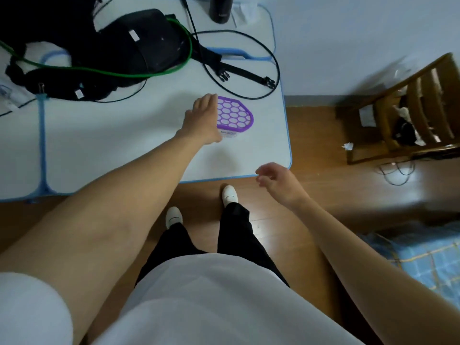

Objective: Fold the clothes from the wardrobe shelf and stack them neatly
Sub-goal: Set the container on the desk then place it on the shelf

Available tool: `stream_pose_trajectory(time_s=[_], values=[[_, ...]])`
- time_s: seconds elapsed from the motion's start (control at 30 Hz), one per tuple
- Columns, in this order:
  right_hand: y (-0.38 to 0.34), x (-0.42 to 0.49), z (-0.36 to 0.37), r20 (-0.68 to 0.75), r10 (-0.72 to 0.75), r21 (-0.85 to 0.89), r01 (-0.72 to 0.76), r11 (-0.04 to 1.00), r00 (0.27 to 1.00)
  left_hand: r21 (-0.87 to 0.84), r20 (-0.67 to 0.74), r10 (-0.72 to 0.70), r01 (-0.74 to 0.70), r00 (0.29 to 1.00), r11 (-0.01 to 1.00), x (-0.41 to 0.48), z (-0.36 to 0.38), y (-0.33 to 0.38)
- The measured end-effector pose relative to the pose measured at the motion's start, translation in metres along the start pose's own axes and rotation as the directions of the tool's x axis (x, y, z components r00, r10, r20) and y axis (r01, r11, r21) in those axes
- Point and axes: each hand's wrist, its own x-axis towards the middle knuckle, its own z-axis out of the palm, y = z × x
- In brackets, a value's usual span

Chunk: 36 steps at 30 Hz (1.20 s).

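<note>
No clothes or wardrobe shelf show in this view. My left hand (pixel 202 118) reaches out over the white table (pixel 112 145) and grips the left side of a small box with a purple honeycomb lid (pixel 235 113). The box stands on the table near its right edge, and my hand hides its left part. My right hand (pixel 278 181) hangs in the air just off the table's front right corner. Its fingers are loosely curled and hold nothing.
A black bag (pixel 139 43) with straps, a green cord (pixel 99 69) and black cables fill the back of the table. A dark bottle (pixel 220 8) stands at the far edge. A wooden chair (pixel 418 108) is to the right, and blue checked bedding (pixel 428 260) lies at lower right.
</note>
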Motion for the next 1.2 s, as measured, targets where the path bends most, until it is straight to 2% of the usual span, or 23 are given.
stream_pose_trajectory(time_s=[0.1, 0.2, 0.27, 0.33, 0.43, 0.57, 0.7, 0.83, 0.9, 0.97, 1.07, 1.2], values=[[-0.028, 0.046, -0.026, -0.030, -0.169, -0.079, 0.166, 0.983, 0.985, 0.035, -0.117, -0.053, 0.058, 0.992, 0.998, 0.006, 0.009, 0.007], [-0.055, 0.095, -0.038, -0.018, -0.261, -0.071, 0.260, 0.963, 0.965, -0.048, -0.144, -0.163, 0.158, 0.976, 0.986, -0.006, 0.020, 0.011], [-0.066, 0.122, -0.038, 0.041, -0.221, 0.000, 0.222, 0.975, 0.974, -0.127, -0.127, -0.241, 0.225, 0.962, 0.966, -0.019, 0.029, 0.016], [-0.067, 0.143, -0.033, 0.161, -0.151, 0.092, 0.138, 0.986, 0.975, -0.214, -0.116, -0.309, 0.280, 0.944, 0.936, -0.032, 0.039, 0.023], [-0.056, 0.159, -0.024, 0.322, -0.087, 0.259, 0.001, 0.966, 0.943, -0.330, -0.117, -0.408, 0.352, 0.905, 0.876, -0.048, 0.056, 0.035], [-0.029, 0.171, -0.018, 0.395, -0.011, 0.351, -0.140, 0.926, 0.919, -0.474, -0.079, -0.494, 0.403, 0.866, 0.782, -0.065, 0.075, 0.043], [-0.009, 0.167, -0.002, 0.356, -0.055, 0.385, -0.093, 0.918, 0.933, -0.501, -0.049, -0.530, 0.438, 0.847, 0.746, -0.070, 0.087, 0.044], [-0.010, 0.153, 0.014, 0.280, -0.069, 0.481, -0.077, 0.873, 0.958, -0.536, -0.010, -0.528, 0.441, 0.849, 0.720, -0.078, 0.089, 0.038], [-0.013, 0.141, 0.021, 0.286, -0.083, 0.497, -0.074, 0.865, 0.955, -0.592, 0.025, -0.526, 0.436, 0.850, 0.677, -0.095, 0.088, 0.034], [-0.020, 0.125, 0.032, 0.330, -0.103, 0.493, -0.079, 0.866, 0.938, -0.674, 0.000, -0.557, 0.411, 0.831, 0.614, -0.122, 0.085, 0.029], [-0.035, 0.092, 0.057, 0.381, -0.156, 0.509, -0.066, 0.858, 0.912, -0.831, -0.076, -0.616, 0.291, 0.784, 0.473, -0.174, 0.083, 0.016], [-0.066, 0.019, 0.112, 0.440, -0.229, 0.524, -0.041, 0.851, 0.868, -0.979, -0.101, -0.722, 0.059, 0.685, 0.193, -0.268, 0.081, -0.011]])
